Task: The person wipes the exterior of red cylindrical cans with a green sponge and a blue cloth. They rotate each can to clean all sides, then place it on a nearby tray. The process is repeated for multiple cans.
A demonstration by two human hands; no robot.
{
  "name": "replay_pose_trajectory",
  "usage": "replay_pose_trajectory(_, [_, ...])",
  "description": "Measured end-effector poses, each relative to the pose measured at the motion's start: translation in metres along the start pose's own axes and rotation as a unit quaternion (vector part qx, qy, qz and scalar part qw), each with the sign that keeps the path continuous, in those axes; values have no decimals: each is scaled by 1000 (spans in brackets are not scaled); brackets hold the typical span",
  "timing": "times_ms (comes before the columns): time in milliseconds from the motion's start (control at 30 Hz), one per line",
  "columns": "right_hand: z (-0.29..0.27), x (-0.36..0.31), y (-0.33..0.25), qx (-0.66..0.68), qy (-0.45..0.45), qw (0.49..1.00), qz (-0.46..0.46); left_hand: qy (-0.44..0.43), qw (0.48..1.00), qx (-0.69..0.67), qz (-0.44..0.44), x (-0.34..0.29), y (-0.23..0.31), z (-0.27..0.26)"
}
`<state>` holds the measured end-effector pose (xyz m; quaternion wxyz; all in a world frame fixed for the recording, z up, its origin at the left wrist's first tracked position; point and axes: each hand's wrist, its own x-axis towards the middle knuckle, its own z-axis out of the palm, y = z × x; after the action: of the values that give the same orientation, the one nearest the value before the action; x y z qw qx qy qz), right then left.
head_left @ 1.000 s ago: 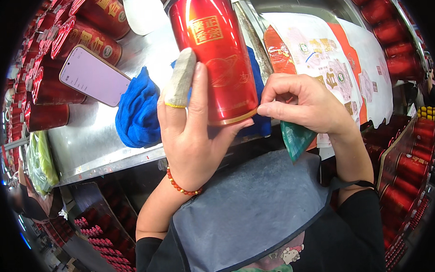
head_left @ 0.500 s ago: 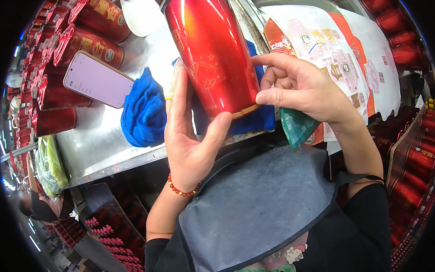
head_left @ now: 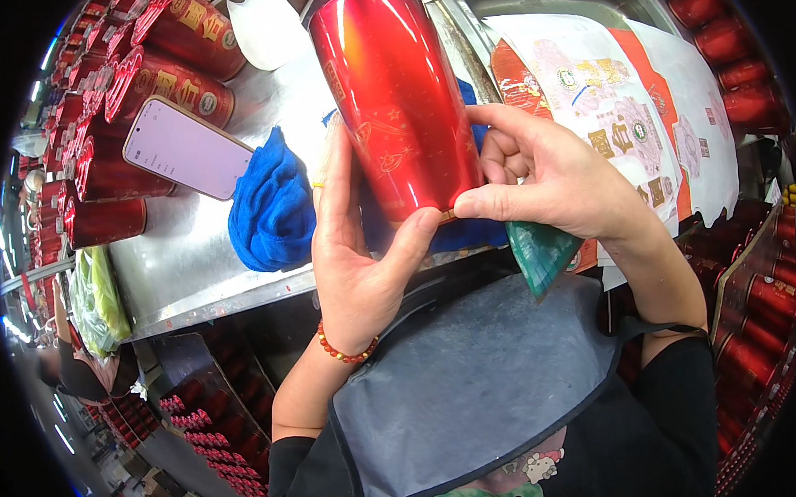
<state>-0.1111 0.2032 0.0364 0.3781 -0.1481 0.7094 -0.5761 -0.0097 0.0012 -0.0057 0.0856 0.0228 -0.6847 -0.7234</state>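
A glossy red bottle (head_left: 397, 99), with fine gold line patterns and a gold edge at its near end, lies tilted between my hands. My left hand (head_left: 354, 241) rests along its left side, its thumb pressing the near end. At the right side, my right hand (head_left: 553, 173) has its thumb on the gold edge, the index finger along the bottle and the other fingers curled. Below the right palm pokes out a green pointed plastic piece (head_left: 543, 254); whether the curled fingers hold it is hidden. A blue cloth (head_left: 476, 235) lies under the bottle.
A crumpled blue cloth (head_left: 269, 209) and a phone (head_left: 187, 147) are left on the metal table (head_left: 176, 287). Several red bottles (head_left: 182, 89) crowd the far left. Printed transfer sheets (head_left: 603, 92) lie at right. Another person (head_left: 82, 373) is at the left edge.
My right thumb has moved left along the bottle's near edge, close to my left thumb. The green piece has shifted slightly left and down. The view has moved a little.
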Motion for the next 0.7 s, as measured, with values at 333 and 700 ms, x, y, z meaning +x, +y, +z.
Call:
replay_pose_trajectory(333, [-1, 2, -1, -8, 0, 1000, -7, 3, 1000, -3, 4, 0, 1, 1])
replay_pose_trajectory(700, [-4, 2, 6, 30, -6, 1000, -2, -16, 999, -38, -9, 1, -1, -6])
